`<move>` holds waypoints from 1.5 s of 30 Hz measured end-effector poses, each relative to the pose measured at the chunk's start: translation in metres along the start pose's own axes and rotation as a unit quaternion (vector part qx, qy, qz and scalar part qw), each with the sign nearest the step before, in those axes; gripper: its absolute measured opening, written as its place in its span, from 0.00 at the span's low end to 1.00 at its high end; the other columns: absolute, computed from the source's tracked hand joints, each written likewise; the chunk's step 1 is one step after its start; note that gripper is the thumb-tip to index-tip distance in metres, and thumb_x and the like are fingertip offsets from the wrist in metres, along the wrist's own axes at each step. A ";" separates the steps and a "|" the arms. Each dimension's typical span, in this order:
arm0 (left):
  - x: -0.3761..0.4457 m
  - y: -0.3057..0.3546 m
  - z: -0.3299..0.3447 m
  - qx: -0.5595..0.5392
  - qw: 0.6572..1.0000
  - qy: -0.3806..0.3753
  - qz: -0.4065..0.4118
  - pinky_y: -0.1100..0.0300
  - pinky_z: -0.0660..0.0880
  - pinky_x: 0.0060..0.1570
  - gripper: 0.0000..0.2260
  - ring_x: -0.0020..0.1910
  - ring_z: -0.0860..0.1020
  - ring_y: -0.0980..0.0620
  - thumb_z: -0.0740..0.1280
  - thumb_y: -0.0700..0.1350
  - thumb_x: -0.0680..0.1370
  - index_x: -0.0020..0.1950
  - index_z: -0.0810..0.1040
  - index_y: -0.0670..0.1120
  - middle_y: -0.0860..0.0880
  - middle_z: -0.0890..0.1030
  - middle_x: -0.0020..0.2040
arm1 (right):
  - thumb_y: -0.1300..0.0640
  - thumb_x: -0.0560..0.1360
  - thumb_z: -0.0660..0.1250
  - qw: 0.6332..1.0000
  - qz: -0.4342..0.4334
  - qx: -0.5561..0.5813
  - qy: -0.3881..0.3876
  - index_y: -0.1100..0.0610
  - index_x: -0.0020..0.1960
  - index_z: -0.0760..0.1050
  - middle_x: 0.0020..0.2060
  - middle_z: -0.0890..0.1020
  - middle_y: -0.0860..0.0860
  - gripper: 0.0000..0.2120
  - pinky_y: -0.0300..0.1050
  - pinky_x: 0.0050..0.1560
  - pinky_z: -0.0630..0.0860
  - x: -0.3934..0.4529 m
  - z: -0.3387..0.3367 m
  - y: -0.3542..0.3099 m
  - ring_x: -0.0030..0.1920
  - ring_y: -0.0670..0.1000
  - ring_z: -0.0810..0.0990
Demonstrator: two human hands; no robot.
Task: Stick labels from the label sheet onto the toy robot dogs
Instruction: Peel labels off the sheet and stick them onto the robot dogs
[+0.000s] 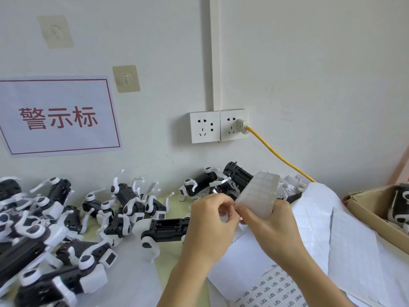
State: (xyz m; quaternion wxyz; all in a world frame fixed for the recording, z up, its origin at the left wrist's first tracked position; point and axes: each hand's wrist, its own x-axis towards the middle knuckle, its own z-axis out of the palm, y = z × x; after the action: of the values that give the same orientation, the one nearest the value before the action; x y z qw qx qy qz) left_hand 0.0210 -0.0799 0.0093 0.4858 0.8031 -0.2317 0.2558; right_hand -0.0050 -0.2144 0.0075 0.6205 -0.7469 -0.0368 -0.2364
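1. Printed label sheets (270, 284) lie at the lower centre of the frame.
2. Above them, the right hand (272, 227) grips a small label sheet (259, 193) while the left hand (212, 220) pinches its lower edge.
3. Toy robot dogs (124, 209) crowd the left side.

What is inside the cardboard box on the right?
Inside the cardboard box black-and-white toy robot dogs show. How many, and what lies below them, is hidden by the box wall and the picture edge.
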 end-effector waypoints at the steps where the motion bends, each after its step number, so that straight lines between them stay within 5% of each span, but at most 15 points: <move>1: 0.001 -0.001 -0.002 -0.013 1.000 -0.019 -0.005 0.54 0.80 0.44 0.05 0.39 0.82 0.55 0.71 0.36 0.74 0.41 0.83 0.45 0.55 0.83 0.37 | 0.61 0.74 0.72 1.000 0.001 0.000 0.000 0.61 0.35 0.83 0.29 0.82 0.58 0.09 0.37 0.25 0.69 0.000 0.000 0.000 0.27 0.48 0.78; 6: 0.003 -0.004 -0.010 -0.048 0.997 -0.060 -0.027 0.65 0.79 0.44 0.07 0.41 0.84 0.59 0.72 0.35 0.76 0.43 0.85 0.47 0.57 0.85 0.39 | 0.64 0.77 0.70 0.999 0.003 -0.019 -0.025 0.57 0.42 0.85 0.35 0.87 0.48 0.08 0.39 0.40 0.81 0.000 -0.001 0.000 0.38 0.46 0.86; 13: 0.004 0.000 -0.013 -0.080 0.991 -0.041 -0.094 0.74 0.73 0.40 0.09 0.40 0.82 0.62 0.71 0.35 0.76 0.40 0.85 0.48 0.58 0.85 0.37 | 0.64 0.76 0.71 0.999 -0.009 -0.043 -0.019 0.50 0.39 0.85 0.36 0.87 0.45 0.12 0.39 0.41 0.80 0.001 -0.001 0.002 0.40 0.44 0.85; 18: 0.003 0.001 -0.010 -0.097 0.989 -0.012 -0.107 0.70 0.74 0.40 0.10 0.39 0.82 0.59 0.71 0.37 0.75 0.38 0.83 0.50 0.56 0.84 0.36 | 0.66 0.76 0.71 1.000 -0.021 -0.014 -0.019 0.48 0.40 0.85 0.37 0.87 0.46 0.14 0.41 0.42 0.82 0.000 0.001 0.001 0.41 0.46 0.86; 23: 0.007 -0.001 -0.007 -0.203 0.964 0.036 -0.168 0.55 0.81 0.48 0.08 0.43 0.85 0.48 0.71 0.35 0.76 0.40 0.85 0.45 0.48 0.86 0.39 | 0.68 0.76 0.70 0.993 -0.004 0.112 -0.023 0.52 0.44 0.85 0.41 0.88 0.49 0.13 0.34 0.43 0.79 -0.001 0.001 -0.002 0.44 0.49 0.87; 30: 0.011 0.002 -0.009 -0.379 0.890 0.071 -0.246 0.60 0.80 0.43 0.10 0.41 0.84 0.47 0.70 0.34 0.77 0.38 0.86 0.44 0.42 0.85 0.39 | 0.56 0.71 0.71 0.963 0.049 0.261 -0.051 0.54 0.49 0.87 0.49 0.87 0.57 0.09 0.42 0.53 0.81 0.003 0.000 0.001 0.53 0.55 0.86; 36: 0.012 0.004 -0.014 -0.413 0.855 0.147 -0.276 0.60 0.81 0.39 0.10 0.38 0.82 0.47 0.70 0.34 0.77 0.37 0.84 0.42 0.42 0.83 0.37 | 0.63 0.68 0.71 0.911 0.129 0.383 -0.084 0.65 0.47 0.83 0.51 0.85 0.62 0.09 0.43 0.48 0.82 0.007 -0.003 0.005 0.57 0.59 0.84; 39: 0.012 0.000 -0.020 -0.397 0.840 0.209 -0.305 0.60 0.78 0.28 0.06 0.32 0.82 0.46 0.68 0.35 0.78 0.42 0.81 0.41 0.41 0.82 0.39 | 0.64 0.67 0.73 0.890 0.149 0.414 -0.120 0.65 0.44 0.82 0.51 0.83 0.63 0.07 0.46 0.48 0.83 0.006 -0.003 0.004 0.59 0.61 0.83; 41: 0.012 -0.004 -0.023 -0.345 0.847 0.210 -0.346 0.62 0.67 0.16 0.04 0.24 0.78 0.46 0.65 0.39 0.80 0.45 0.78 0.42 0.38 0.82 0.43 | 0.63 0.66 0.75 0.885 0.157 0.415 -0.144 0.63 0.41 0.82 0.50 0.83 0.63 0.05 0.45 0.46 0.82 0.006 -0.003 0.004 0.60 0.61 0.83; 43: 0.010 -0.005 -0.024 -0.337 0.848 0.192 -0.363 0.64 0.63 0.15 0.04 0.21 0.77 0.44 0.62 0.40 0.81 0.47 0.74 0.44 0.40 0.83 0.45 | 0.61 0.65 0.76 0.889 0.165 0.397 -0.157 0.66 0.50 0.80 0.56 0.82 0.65 0.15 0.46 0.46 0.82 0.005 -0.002 0.006 0.61 0.59 0.82; 45: 0.010 -0.003 -0.021 -0.392 0.835 0.167 -0.349 0.59 0.71 0.19 0.05 0.27 0.81 0.41 0.60 0.38 0.82 0.47 0.72 0.44 0.42 0.85 0.45 | 0.60 0.67 0.74 0.892 0.173 0.386 -0.162 0.72 0.60 0.76 0.61 0.80 0.66 0.25 0.46 0.48 0.81 0.005 -0.001 0.006 0.62 0.58 0.82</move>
State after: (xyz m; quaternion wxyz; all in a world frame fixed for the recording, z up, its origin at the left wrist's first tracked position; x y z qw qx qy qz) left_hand 0.0264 -0.0611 0.0223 0.8479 0.5185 0.0675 0.0875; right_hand 0.0010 -0.2174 0.0042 0.8764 -0.4710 -0.0953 0.0312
